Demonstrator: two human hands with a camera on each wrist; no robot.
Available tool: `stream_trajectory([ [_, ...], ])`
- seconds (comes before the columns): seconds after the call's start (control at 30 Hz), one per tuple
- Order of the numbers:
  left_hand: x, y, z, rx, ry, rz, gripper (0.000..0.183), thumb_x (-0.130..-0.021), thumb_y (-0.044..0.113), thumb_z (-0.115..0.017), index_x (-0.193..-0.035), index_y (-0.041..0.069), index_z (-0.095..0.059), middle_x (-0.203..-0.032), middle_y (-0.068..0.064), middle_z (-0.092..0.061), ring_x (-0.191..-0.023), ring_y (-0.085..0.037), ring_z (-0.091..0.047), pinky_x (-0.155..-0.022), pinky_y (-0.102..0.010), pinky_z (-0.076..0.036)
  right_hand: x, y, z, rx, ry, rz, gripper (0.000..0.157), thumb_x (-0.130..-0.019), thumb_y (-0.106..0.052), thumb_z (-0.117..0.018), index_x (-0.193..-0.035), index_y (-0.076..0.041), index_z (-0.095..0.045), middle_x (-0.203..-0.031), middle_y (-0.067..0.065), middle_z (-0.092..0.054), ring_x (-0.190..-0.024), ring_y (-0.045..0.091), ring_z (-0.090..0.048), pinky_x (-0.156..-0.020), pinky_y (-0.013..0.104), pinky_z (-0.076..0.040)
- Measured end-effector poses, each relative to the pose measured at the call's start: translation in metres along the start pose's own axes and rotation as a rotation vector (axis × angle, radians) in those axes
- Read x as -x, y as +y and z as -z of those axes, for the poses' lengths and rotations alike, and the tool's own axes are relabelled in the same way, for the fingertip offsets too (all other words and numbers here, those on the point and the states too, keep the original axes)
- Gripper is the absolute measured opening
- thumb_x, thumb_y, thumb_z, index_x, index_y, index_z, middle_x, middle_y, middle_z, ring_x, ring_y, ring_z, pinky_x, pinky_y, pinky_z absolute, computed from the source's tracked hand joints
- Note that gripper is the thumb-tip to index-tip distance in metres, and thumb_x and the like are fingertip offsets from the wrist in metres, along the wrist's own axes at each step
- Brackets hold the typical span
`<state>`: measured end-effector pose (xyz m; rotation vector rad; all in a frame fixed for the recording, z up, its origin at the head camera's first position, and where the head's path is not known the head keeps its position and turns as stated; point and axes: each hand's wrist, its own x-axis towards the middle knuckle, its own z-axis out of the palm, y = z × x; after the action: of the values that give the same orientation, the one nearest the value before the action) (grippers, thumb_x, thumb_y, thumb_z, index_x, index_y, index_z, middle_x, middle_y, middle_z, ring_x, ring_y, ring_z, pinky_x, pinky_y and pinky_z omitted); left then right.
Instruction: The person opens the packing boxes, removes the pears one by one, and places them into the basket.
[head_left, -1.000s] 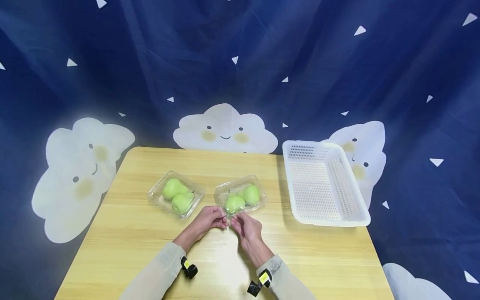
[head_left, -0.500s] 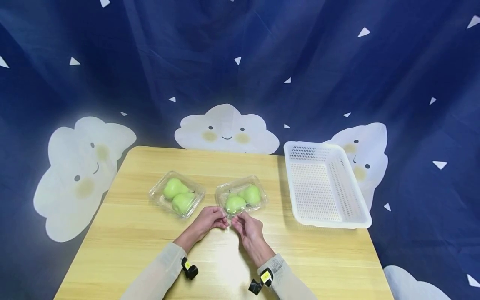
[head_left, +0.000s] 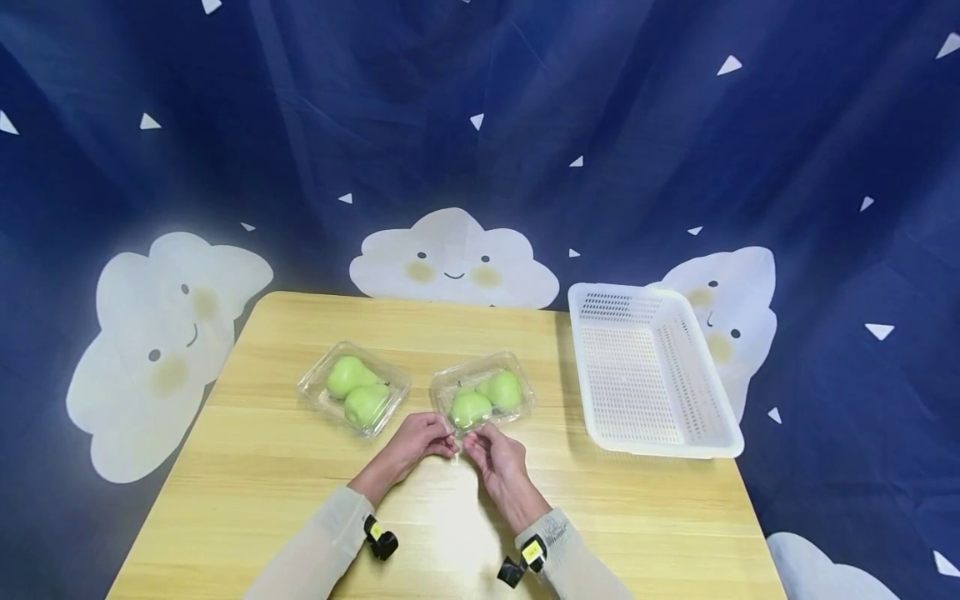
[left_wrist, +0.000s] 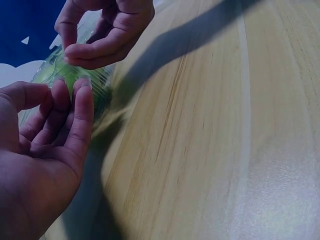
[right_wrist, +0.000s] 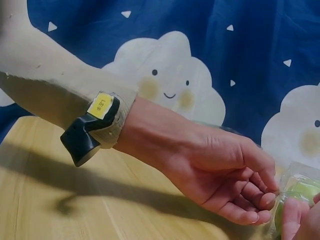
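A clear plastic clamshell box [head_left: 517, 364] with two green pears [head_left: 471, 408] inside lies at the middle of the wooden table. Both hands meet at its near edge. The left hand [head_left: 422, 437] pinches that edge near the left corner, thumb and fingers curled. Just beside it, the right hand [head_left: 498, 460] pinches the same edge between thumb and fingertips. In the left wrist view the right hand [left_wrist: 107, 35] is above the left hand [left_wrist: 50, 135], with the box's ribbed side behind them. The fingers partly hide the pinched rim.
To the left sits a second clear clamshell box [head_left: 315, 398] holding two green pears [head_left: 366, 405]. A white perforated plastic basket [head_left: 630, 379] stands at the right edge of the table [head_left: 300, 467]. Behind hangs a dark blue curtain [head_left: 420, 100] with cloud prints.
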<state>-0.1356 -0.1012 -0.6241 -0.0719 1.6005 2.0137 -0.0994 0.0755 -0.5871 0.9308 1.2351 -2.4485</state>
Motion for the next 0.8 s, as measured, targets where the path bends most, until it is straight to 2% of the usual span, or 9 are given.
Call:
stream_trajectory([
  [0.17,0.001,0.000,0.000,0.003,0.006,-0.013,0.011,-0.096,0.000,-0.056,-0.087,0.000,-0.062,-0.082,-0.006,-0.071,-0.078,-0.017,-0.074,-0.075,-0.029,-0.065,0.000,-0.002,0.001,0.000,-0.021,-0.008,0.013,-0.094,0.000,-0.060,-0.095,0.004,-0.072,-0.074,0.006,-0.074,-0.068,0.010,-0.073,-0.074,0.022,-0.063],
  [0.3,0.002,-0.002,-0.002,-0.021,0.001,-0.020,0.009,-0.095,0.000,-0.056,-0.088,-0.002,-0.062,-0.082,-0.006,-0.071,-0.077,-0.017,-0.074,-0.076,-0.028,-0.064,0.007,-0.011,-0.003,0.005,-0.036,-0.038,0.012,-0.096,0.000,-0.058,-0.097,0.005,-0.069,-0.075,0.005,-0.073,-0.069,0.011,-0.073,-0.073,0.022,-0.063],
  [0.47,0.002,-0.006,-0.004,-0.049,-0.025,-0.011,0.009,-0.097,0.001,-0.056,-0.093,-0.005,-0.063,-0.085,-0.008,-0.071,-0.078,-0.017,-0.073,-0.077,-0.029,-0.064,0.016,-0.033,-0.022,-0.024,-0.064,0.024,0.016,-0.097,-0.005,-0.063,-0.108,0.005,-0.065,-0.081,0.005,-0.073,-0.076,0.014,-0.074,-0.079,0.022,-0.063],
  [0.57,-0.001,-0.006,-0.004,-0.031,-0.010,-0.013,0.010,-0.098,0.002,-0.056,-0.093,-0.004,-0.063,-0.086,-0.012,-0.072,-0.079,-0.020,-0.074,-0.077,-0.031,-0.065,0.015,-0.040,-0.030,-0.019,-0.081,0.054,0.014,-0.095,-0.005,-0.067,-0.106,0.004,-0.068,-0.083,0.007,-0.076,-0.079,0.016,-0.077,-0.084,0.025,-0.063],
  [0.63,-0.002,-0.005,-0.003,-0.041,-0.007,-0.023,0.011,-0.097,0.002,-0.056,-0.093,-0.006,-0.063,-0.086,-0.013,-0.072,-0.079,-0.021,-0.074,-0.077,-0.032,-0.065,0.013,-0.039,-0.029,-0.010,-0.077,0.046,0.007,-0.095,-0.003,-0.066,-0.099,0.001,-0.069,-0.080,0.007,-0.076,-0.078,0.016,-0.077,-0.083,0.025,-0.063],
  [0.7,-0.003,-0.005,-0.002,-0.041,-0.006,-0.020,0.012,-0.097,0.001,-0.055,-0.092,-0.006,-0.063,-0.085,-0.013,-0.072,-0.079,-0.021,-0.074,-0.076,-0.033,-0.065,0.012,-0.036,-0.025,-0.006,-0.062,0.037,0.007,-0.096,-0.002,-0.064,-0.098,0.002,-0.070,-0.078,0.007,-0.075,-0.075,0.016,-0.077,-0.081,0.025,-0.063],
  [0.8,-0.003,-0.005,0.001,-0.037,-0.014,-0.019,0.013,-0.097,0.002,-0.055,-0.092,-0.006,-0.063,-0.083,-0.010,-0.072,-0.078,-0.021,-0.074,-0.076,-0.032,-0.065,0.009,-0.028,-0.019,-0.007,-0.068,0.033,0.016,-0.096,-0.002,-0.064,-0.108,0.007,-0.068,-0.079,0.007,-0.076,-0.075,0.016,-0.077,-0.081,0.025,-0.064],
])
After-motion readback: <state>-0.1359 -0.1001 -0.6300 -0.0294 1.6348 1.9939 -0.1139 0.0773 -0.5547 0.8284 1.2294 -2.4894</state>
